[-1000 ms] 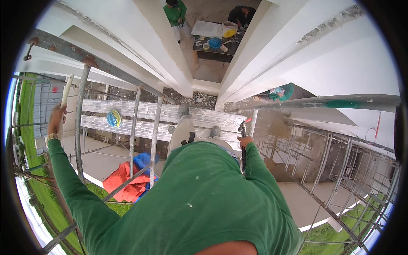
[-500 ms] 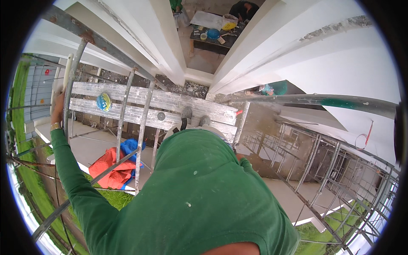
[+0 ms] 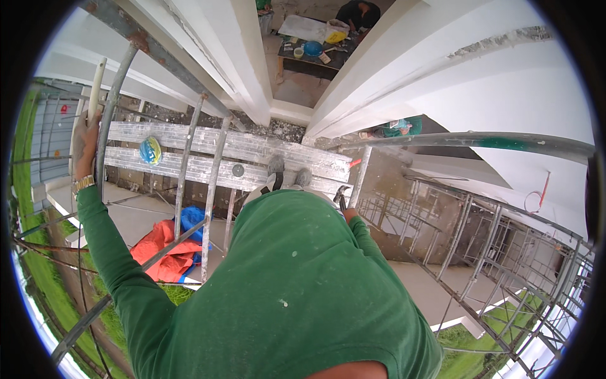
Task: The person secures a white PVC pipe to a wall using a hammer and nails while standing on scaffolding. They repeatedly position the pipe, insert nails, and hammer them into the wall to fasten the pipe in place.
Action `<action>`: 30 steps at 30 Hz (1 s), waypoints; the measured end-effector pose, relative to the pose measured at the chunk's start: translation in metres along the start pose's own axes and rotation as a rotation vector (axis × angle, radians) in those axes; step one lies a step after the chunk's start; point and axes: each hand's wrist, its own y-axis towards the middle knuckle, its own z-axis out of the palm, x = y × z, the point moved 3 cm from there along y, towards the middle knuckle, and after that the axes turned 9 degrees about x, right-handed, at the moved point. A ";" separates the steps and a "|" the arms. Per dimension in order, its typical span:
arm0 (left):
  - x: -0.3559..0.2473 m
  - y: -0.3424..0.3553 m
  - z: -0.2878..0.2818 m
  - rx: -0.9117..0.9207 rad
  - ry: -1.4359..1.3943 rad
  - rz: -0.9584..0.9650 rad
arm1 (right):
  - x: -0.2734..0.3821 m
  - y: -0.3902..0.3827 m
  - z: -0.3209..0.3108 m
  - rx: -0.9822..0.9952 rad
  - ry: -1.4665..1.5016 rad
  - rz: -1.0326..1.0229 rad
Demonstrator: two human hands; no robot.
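My left hand (image 3: pixel 85 144) is raised at the far left, beside an upright scaffold tube (image 3: pixel 112 107). Its fingers are closed around a pale, straight stick (image 3: pixel 97 82) that rises above the fist; the lower end is hidden. Low at my right side, my right hand (image 3: pixel 349 215) is partly covered by my green sleeve and body. It grips a claw hammer (image 3: pixel 341 196), whose dark metal head points up near a scaffold post (image 3: pixel 360 177). My shoes (image 3: pixel 276 165) stand on whitish-stained metal planks (image 3: pixel 208 139).
A blue-and-yellow ball-like object (image 3: pixel 150 151) sits on the planks. Scaffold rails (image 3: pixel 524 143) run along both sides. Red and blue sheeting (image 3: pixel 165 252) lies below left. Beyond a white wall opening, a person (image 3: pixel 358 14) bends by a cluttered table (image 3: pixel 325 66).
My right hand has come further out from behind my body, bringing the hammer into sight. My left hand stays raised with the stick, and the view has shifted slightly.
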 end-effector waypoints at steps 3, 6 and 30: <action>0.000 -0.004 -0.001 0.060 -0.077 -0.016 | 0.008 -0.005 -0.010 -0.009 -0.028 -0.032; 0.018 -0.002 0.009 0.132 -0.158 -0.014 | 0.018 -0.022 -0.013 0.019 -0.008 -0.023; 0.039 -0.008 0.017 0.324 -0.552 0.029 | -0.028 0.030 0.037 -0.047 0.354 0.180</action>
